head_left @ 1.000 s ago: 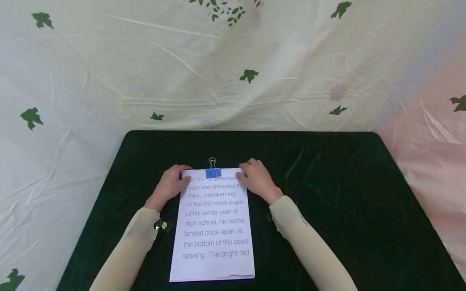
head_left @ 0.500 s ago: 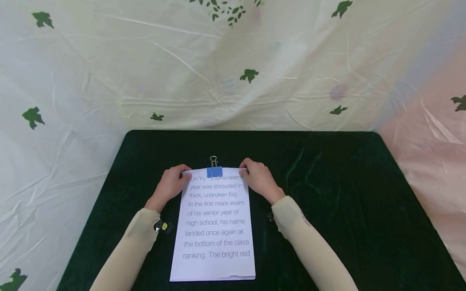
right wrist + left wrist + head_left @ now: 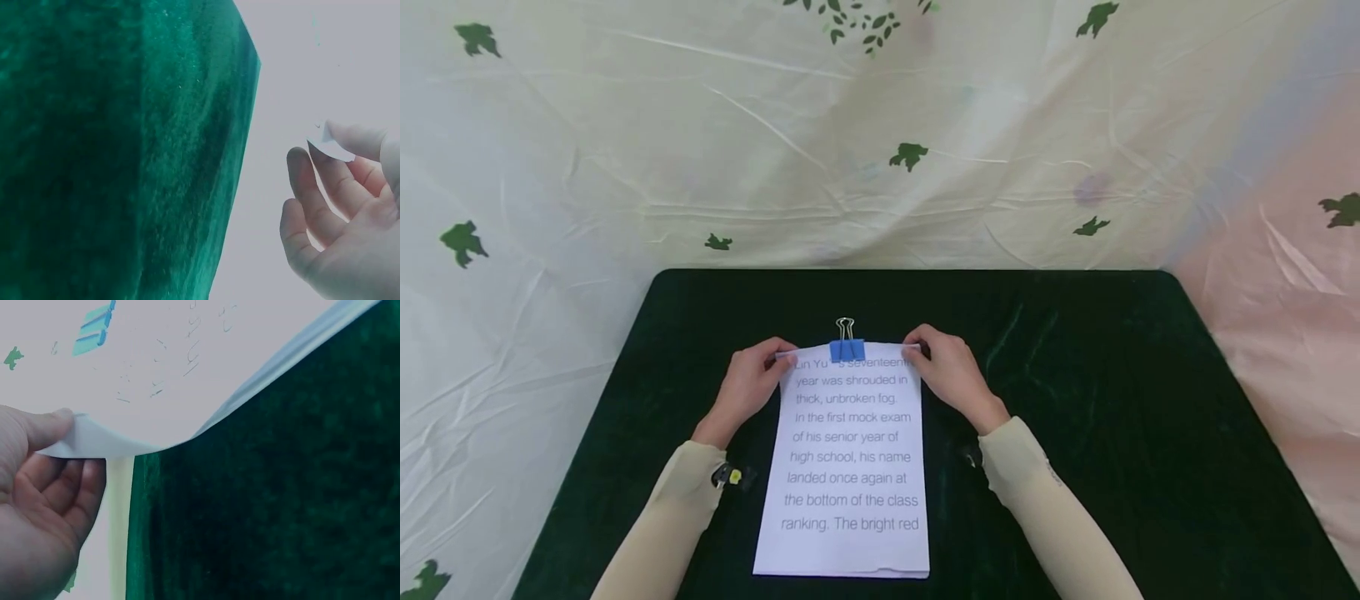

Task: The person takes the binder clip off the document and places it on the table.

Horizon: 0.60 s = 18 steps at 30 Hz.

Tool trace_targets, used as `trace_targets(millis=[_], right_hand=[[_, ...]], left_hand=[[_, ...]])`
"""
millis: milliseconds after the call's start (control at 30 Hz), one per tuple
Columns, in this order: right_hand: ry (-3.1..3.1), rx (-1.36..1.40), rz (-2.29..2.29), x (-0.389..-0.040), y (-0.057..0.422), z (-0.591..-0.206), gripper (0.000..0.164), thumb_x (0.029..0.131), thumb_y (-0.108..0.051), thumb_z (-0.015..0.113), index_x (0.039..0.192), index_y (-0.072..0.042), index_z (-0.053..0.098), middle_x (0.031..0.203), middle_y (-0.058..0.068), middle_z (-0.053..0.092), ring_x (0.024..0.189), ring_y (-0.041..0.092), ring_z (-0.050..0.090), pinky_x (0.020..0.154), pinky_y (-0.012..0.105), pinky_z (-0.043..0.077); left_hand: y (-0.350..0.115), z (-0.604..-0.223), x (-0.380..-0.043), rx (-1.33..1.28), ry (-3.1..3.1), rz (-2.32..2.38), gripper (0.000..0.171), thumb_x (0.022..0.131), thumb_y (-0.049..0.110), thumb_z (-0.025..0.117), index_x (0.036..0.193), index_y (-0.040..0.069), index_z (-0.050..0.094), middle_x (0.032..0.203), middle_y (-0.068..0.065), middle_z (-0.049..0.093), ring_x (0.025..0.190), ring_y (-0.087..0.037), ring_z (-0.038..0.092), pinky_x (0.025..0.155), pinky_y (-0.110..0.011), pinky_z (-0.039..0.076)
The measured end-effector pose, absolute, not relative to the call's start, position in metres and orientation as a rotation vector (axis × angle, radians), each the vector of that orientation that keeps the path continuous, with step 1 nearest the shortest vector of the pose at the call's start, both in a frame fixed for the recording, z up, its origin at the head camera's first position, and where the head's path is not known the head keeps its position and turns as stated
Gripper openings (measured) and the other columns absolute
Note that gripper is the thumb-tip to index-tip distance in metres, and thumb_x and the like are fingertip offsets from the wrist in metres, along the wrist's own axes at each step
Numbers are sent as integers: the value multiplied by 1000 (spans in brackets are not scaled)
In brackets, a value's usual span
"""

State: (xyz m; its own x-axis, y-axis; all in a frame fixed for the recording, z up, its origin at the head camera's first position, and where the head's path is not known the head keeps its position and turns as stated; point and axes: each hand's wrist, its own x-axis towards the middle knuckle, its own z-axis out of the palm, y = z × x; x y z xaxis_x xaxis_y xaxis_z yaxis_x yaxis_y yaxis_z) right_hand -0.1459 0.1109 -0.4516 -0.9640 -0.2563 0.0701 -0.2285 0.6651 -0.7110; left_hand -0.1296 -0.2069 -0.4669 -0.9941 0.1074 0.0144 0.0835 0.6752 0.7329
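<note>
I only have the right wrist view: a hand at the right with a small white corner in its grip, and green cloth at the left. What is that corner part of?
Observer: A stack of printed paper; the head view shows the right hand at its far right corner.

Operator: Is anything fastened to it?

Observer: Yes, a blue binder clip, at about the middle of the far edge, between the two hands.

Operator: And what is the left hand doing?

Observer: The left hand pinches the far left corner; in the left wrist view the paper's edge curves beside that grip.
</note>
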Motion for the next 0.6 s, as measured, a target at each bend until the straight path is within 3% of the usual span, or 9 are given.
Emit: trace_targets(millis=[600], right_hand=[[2753, -484, -1375, -135, 127, -448, 17, 102, -18, 67, 117, -10, 67, 108, 7, 70, 86, 21, 63, 66, 35, 49]], left_hand=[[-210, -469, -124, 214, 2723, 1506, 18, 104, 19, 65, 117, 10, 72, 104, -8, 72, 85, -24, 61, 76, -33, 48]])
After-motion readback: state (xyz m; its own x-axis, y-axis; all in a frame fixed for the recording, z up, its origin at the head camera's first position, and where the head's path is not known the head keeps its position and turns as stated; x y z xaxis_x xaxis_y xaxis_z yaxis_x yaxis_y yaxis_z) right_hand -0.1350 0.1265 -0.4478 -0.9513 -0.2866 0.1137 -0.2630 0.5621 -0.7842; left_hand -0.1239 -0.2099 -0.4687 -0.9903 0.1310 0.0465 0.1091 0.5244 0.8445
